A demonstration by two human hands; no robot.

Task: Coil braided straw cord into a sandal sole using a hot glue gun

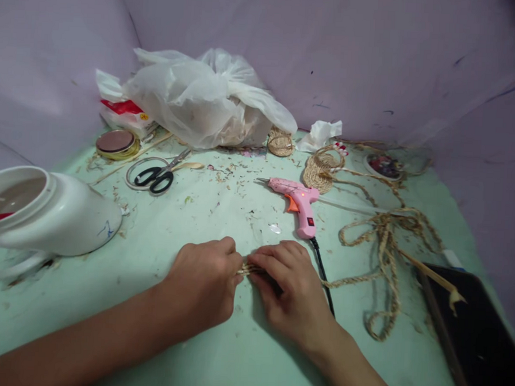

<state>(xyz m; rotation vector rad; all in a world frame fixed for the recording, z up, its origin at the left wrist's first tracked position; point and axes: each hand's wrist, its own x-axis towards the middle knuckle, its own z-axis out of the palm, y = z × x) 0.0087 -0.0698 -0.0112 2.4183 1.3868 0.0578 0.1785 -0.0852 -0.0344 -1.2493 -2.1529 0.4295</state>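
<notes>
Between my two hands is a small piece of braided straw rope (248, 268), mostly hidden by my fingers. My left hand (210, 277) is closed on its left end, with the fingers curled in. From the other side my right hand (285, 284) pinches the piece between thumb and fingers. A braided rope (356, 277) runs out from behind the right hand to a loose tangle (387, 228) on the right. Just beyond the right hand lies a pink glue gun (295, 201), its small orange light lit and its nozzle pointing left.
Black-handled scissors (158, 179) rest by a round lid (117, 143). A white jug (79, 212) stands at left. Behind are a plastic bag (202, 103), coiled straw pieces (321, 172) and a small dish (384, 166). A dark flat device (470, 336) lies at right; the glue gun's black cord (322, 274) passes the right hand.
</notes>
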